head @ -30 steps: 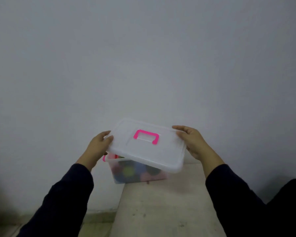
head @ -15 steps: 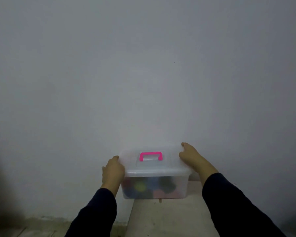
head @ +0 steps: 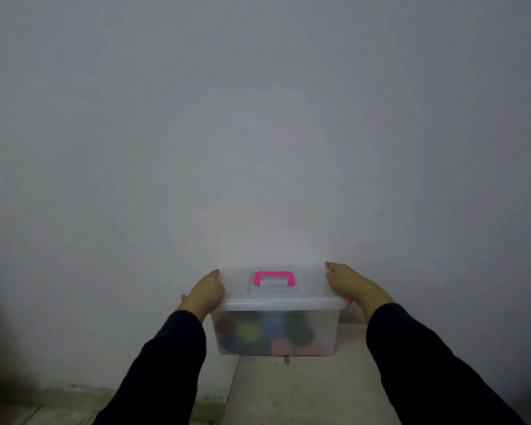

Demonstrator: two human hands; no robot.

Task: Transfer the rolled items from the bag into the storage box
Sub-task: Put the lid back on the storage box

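Observation:
A clear plastic storage box (head: 322,332) stands on a pale surface against the wall. Its translucent lid (head: 307,286) with a pink handle (head: 274,277) lies flat on top. Through the box wall I see several coloured rolled items (head: 249,332), blurred. My left hand (head: 206,292) presses on the lid's left edge with its fingers laid along it. My right hand (head: 348,285) presses on the lid's right edge the same way. No bag is in view.
The box sits on a pale table or ledge (head: 304,391) whose left edge falls near the box's left side. A plain white wall (head: 258,133) rises right behind. Floor (head: 43,409) shows at lower left.
The lid, held tilted above the box a second ago, has come down flat onto the box. Both hands followed it down and now rest on its two ends.

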